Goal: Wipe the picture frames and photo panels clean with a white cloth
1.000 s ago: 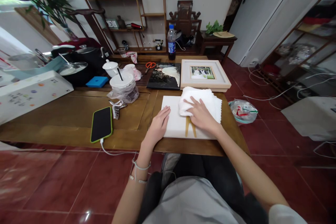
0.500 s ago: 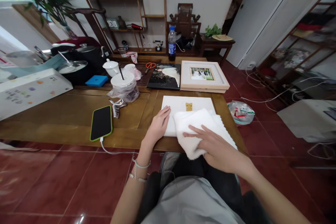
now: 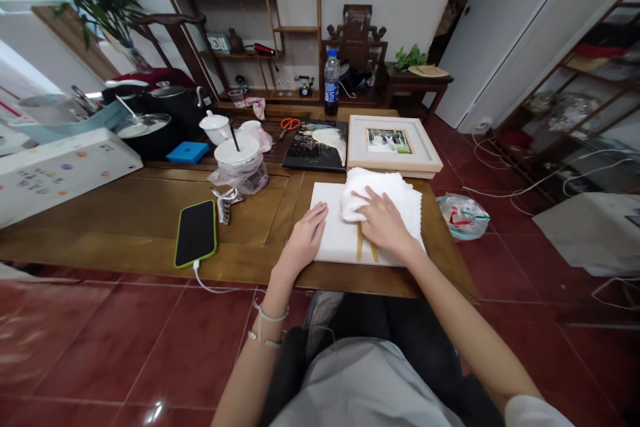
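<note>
A white rectangular board (image 3: 333, 243) lies flat at the front edge of the wooden table. My left hand (image 3: 306, 232) rests flat on its left side, fingers stretched out. On the right half of the board, my right hand (image 3: 384, 219) presses a bunched white towel (image 3: 373, 183), its fingers partly sunk in the cloth. Part of the towel spreads out to the right of the hand. Two tan strips (image 3: 359, 247) show on the board below the towel; whatever lies above them is hidden by cloth and hand.
Behind the board are a framed photo (image 3: 435, 159) and a dark picture panel (image 3: 313, 147). To the left lie a charging phone (image 3: 196, 233), crumpled foil (image 3: 226, 203) and a lidded cup in plastic (image 3: 239, 163). Farther back stand a bottle (image 3: 331, 83) and orange-handled scissors (image 3: 289, 124).
My right hand and the towel have moved up the board, away from me. The tan shape near the top is now covered, and tan strips lower down are exposed. My left hand stays put.
</note>
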Available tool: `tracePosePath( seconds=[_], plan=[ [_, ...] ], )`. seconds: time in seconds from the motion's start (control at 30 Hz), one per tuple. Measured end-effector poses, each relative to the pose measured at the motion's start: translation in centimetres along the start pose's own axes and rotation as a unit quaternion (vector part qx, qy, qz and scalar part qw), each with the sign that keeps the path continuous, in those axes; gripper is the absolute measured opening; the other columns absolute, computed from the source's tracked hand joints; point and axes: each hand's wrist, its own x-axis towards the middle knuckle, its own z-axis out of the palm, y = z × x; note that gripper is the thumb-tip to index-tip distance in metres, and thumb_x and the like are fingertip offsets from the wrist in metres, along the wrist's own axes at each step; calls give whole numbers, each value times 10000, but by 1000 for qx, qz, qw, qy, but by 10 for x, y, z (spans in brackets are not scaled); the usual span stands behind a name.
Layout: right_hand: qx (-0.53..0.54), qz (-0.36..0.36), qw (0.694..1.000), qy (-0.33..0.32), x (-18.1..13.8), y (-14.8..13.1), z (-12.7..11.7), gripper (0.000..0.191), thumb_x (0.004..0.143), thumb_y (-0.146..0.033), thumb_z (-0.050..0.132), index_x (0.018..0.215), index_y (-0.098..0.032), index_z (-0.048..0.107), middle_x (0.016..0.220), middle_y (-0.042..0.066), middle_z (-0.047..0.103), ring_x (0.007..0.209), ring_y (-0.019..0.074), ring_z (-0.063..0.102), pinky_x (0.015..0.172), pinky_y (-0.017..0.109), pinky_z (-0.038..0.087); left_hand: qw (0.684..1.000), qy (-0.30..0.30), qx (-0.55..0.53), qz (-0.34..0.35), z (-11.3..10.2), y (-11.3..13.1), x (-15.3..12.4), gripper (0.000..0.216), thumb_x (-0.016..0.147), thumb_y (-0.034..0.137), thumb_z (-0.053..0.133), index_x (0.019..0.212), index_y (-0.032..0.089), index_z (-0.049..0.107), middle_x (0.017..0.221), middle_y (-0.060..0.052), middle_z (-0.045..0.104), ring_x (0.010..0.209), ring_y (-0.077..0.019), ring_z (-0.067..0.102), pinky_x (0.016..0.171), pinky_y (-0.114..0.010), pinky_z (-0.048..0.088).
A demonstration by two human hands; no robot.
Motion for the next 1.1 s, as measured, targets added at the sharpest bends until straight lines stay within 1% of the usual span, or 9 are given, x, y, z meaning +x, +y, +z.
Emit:
tracePosePath(
  seconds=[0.1, 0.2, 0.37, 0.47, 0.57, 0.7, 0.83, 0.97, 1.1],
  plan=[
    [-39, 0, 999, 32, 7, -17, 10, 414, 743, -95, 460, 1092, -153, 675, 1450, 81, 407, 1380, 354, 202, 1087, 609, 172, 1000, 10, -5, 2, 1, -1, 0, 368, 923, 227, 394, 1221, 122, 581, 1325, -138, 552, 1286, -233, 462, 1104, -438, 354],
    [-47, -36, 998, 24, 0, -33, 16, 382, 759, -117, 483, 1084, -127, 684, 1445, 106, 412, 1368, 409, 198, 1086, 629, 154, 999, 32, -12, 4, 1, 0, 0, 349, 923, 217, 394, 1205, 155, 590, 1308, -117, 571, 1260, -222, 493, 1094, -434, 370],
    [-27, -133, 991, -10, -37, -50, 9, 320, 762, -76, 458, 920, -144, 728, 1437, 74, 430, 1379, 377, 196, 1126, 575, 139, 999, 50, -11, -10, -2, 4, -1, 345, 926, 213, 387, 1202, 142, 580, 1300, -127, 575, 1240, -219, 513, 1081, -415, 392],
    [5, -174, 983, -59, -63, -53, -4, 294, 733, -71, 471, 854, -139, 729, 1427, 76, 444, 1377, 362, 212, 1133, 549, 167, 999, 43, -2, -11, -2, 4, -1, 341, 926, 216, 384, 1185, 126, 588, 1290, -138, 581, 1234, -223, 519, 1085, -417, 387],
    [49, -191, 974, -110, -84, -46, -21, 340, 675, -40, 460, 865, -155, 717, 1415, 47, 463, 1382, 315, 227, 1141, 513, 190, 999, 39, 5, -1, -1, 2, -1, 331, 926, 214, 383, 1150, 118, 607, 1270, -141, 595, 1236, -222, 517, 1090, -417, 381],
    [102, -175, 971, -124, -100, -30, -35, 435, 599, 6, 416, 871, -193, 691, 1390, 17, 494, 1373, 213, 281, 1151, 442, 214, 999, 39, 2, 7, 0, 0, -1, 329, 924, 227, 393, 1135, 105, 615, 1266, -155, 595, 1238, -232, 515, 1088, -430, 382],
    [113, -137, 980, -95, -97, -15, -32, 441, 608, -3, 409, 897, -191, 684, 1382, 71, 497, 1344, 194, 342, 1135, 433, 257, 999, 41, 1, 9, 0, 0, -2, 322, 929, 242, 392, 1131, 137, 619, 1260, -136, 603, 1233, -230, 520, 1082, -448, 386],
    [80, -86, 993, -18, -70, -1, -16, 460, 643, -9, 411, 984, -157, 682, 1381, 121, 488, 1342, 221, 346, 1125, 459, 263, 999, 37, -5, 5, -2, 2, -2, 343, 942, 260, 372, 1154, 130, 608, 1262, -137, 602, 1244, -224, 510, 1088, -428, 379],
    [35, -23, 999, 29, -35, 1, -2, 483, 658, -31, 447, 1060, -165, 677, 1411, 70, 461, 1366, 271, 292, 1124, 503, 235, 999, 32, -9, 1, -2, 5, -2, 363, 951, 282, 356, 1203, 141, 576, 1286, -129, 585, 1267, -222, 485, 1094, -417, 367]
  ],
)
